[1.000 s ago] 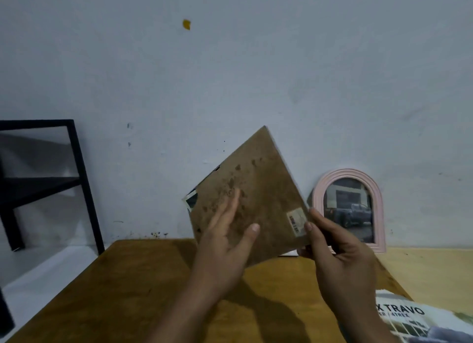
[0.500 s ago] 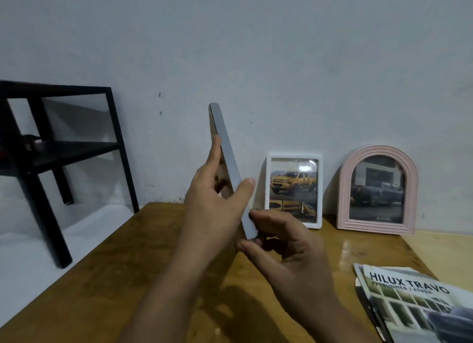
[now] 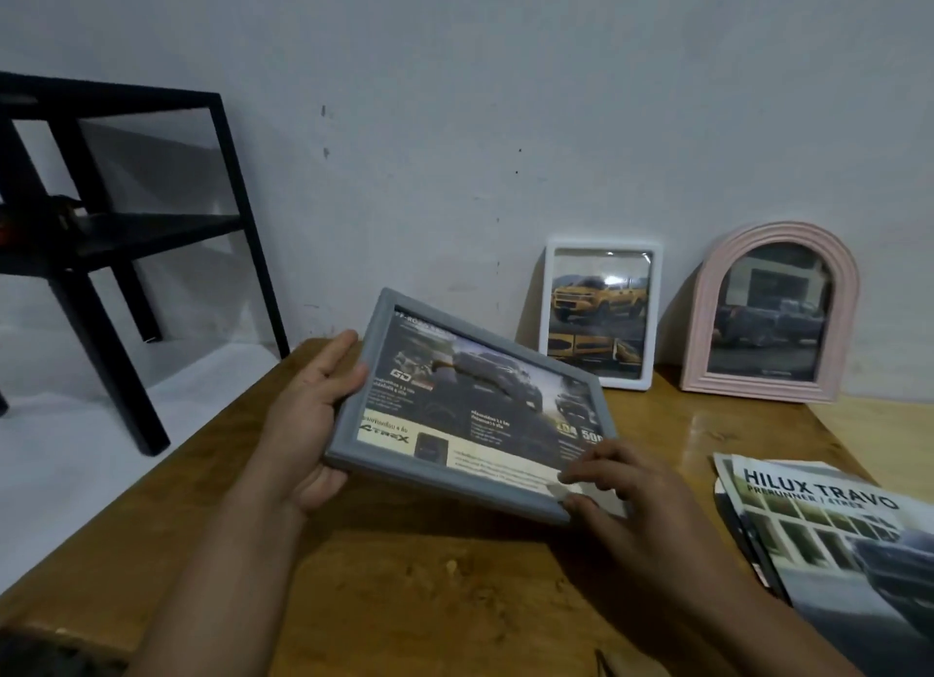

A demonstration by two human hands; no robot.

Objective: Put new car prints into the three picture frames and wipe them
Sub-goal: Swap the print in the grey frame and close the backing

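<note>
Head view: both hands, left (image 3: 308, 418) and right (image 3: 632, 504), grip grey frame (image 3: 470, 413), seemingly above table.

Brochure (image 3: 829, 540) on the table at 4 o'clock: cover reads "HILUX TRAVO", smaller line under it "PRERUNNER / 4TREX". Grey frame (image 3: 445, 479) at center, print inside: "GD" logo at its left, "4TREX" at the lower left, "50" cut off at the right edge. Remaining small text too blurred to read.

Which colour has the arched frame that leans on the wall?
Pale pink arched ribbed frame, clearest in the head view.
</note>
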